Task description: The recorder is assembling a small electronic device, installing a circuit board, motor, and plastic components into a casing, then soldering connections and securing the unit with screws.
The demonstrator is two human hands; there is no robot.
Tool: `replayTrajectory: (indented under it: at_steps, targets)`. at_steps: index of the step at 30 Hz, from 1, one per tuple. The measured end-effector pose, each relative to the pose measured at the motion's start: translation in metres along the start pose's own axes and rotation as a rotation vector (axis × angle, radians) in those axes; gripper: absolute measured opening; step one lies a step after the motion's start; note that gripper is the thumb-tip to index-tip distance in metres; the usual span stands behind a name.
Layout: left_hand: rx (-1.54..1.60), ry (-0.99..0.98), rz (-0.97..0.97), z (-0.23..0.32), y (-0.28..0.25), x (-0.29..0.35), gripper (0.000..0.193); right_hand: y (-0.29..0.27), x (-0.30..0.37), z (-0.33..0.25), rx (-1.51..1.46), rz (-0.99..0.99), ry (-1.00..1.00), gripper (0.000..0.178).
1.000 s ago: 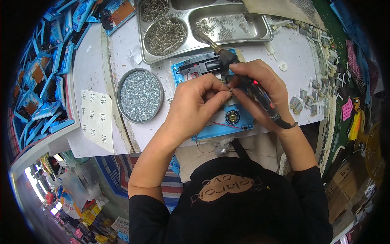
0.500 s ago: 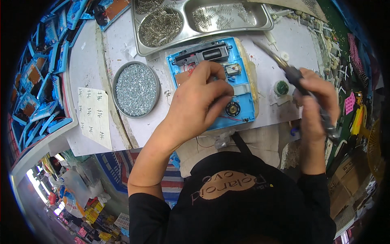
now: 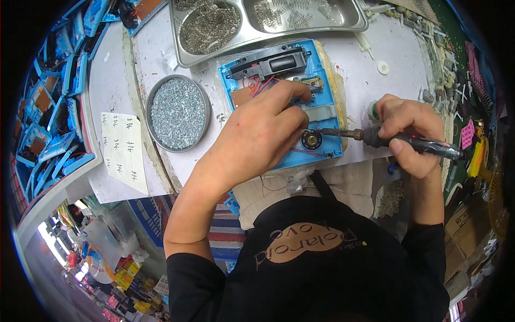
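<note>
The blue plastic housing (image 3: 284, 102) lay open-side up on the white worktable (image 3: 370, 59), directly in front of the person. A black component (image 3: 271, 64) sat along its far edge, red wires (image 3: 257, 85) ran beneath that part, and a small round speaker (image 3: 311, 140) sat near its lower right corner.

The left hand (image 3: 257, 134) rested palm-down on the housing, fingers (image 3: 289, 91) extended and pressed against the inner parts; it gripped nothing that could be seen, though anything held beneath the palm was hidden from view.

The right hand (image 3: 410, 134) was closed around the dark handle of a soldering iron (image 3: 386, 138), held roughly level. The iron's tip pointed left and reached the housing just beside the speaker; whether it touched the speaker could not be determined.

A round tin of small silver screws (image 3: 178, 112) stood left of the housing, near but apart from it. A paper sheet (image 3: 124, 150) lay farther left. A steel compartment tray (image 3: 268, 19) holding metal parts sat beyond the housing.
</note>
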State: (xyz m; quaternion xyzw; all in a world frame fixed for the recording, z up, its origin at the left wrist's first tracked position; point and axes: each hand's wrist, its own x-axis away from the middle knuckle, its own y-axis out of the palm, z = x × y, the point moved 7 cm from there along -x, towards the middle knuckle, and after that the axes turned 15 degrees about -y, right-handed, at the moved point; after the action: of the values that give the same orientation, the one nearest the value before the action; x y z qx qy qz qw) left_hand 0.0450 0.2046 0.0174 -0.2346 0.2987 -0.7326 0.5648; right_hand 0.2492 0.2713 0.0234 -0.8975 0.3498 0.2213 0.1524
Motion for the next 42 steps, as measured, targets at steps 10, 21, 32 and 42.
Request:
replayTrajectory:
  at_steps: [10, 21, 32, 42]
  targets:
    - [-0.067, 0.01, 0.021, 0.002, 0.002, 0.0, 0.022, 0.008, -0.013, 0.004, 0.075, -0.122, -0.046, 0.021]
    - [-0.083, -0.002, 0.039, 0.003, 0.003, 0.0, 0.021, 0.015, -0.024, -0.005, 0.196, -0.183, -0.098, 0.02]
    - [-0.073, 0.004, 0.034, 0.005, 0.0, 0.0, 0.022, -0.001, -0.02, -0.021, 0.203, -0.104, -0.127, 0.018]
    - [0.017, -0.042, 0.001, -0.002, -0.001, 0.001, 0.019, -0.003, -0.016, -0.017, 0.161, -0.071, -0.127, 0.02]
